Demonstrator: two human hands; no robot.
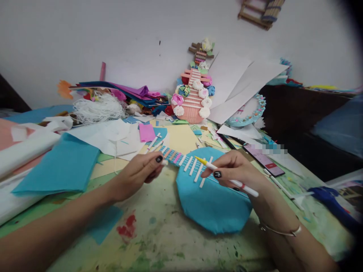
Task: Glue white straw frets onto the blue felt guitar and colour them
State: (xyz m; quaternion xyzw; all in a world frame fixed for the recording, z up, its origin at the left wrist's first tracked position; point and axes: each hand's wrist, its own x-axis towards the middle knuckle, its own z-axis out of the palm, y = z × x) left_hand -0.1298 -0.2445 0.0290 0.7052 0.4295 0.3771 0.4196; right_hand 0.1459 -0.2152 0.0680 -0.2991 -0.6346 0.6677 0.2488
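A white marker with a yellow tip (212, 166) is held in my right hand (236, 172), its tip pointing left over the craft instrument. That flat blue lute-shaped craft (204, 204) lies on the table, its round body towards me. White strips and cords cross its body, with orange and pink strips on its neck. My left hand (138, 172) is closed beside the neck. A small white piece (165, 162) pokes out from its fingertips; its kind is unclear. Near the left fingers, at the top of the neck, sit white rolled pegs (153, 142).
Folded blue paper (59, 166) and white rolls (28, 151) lie left. A tangle of white string (98, 107), paper scraps and a pink flower-covered lute craft (193, 102) stand behind. A phone (265, 160) and blue-handled scissors (331, 200) lie right.
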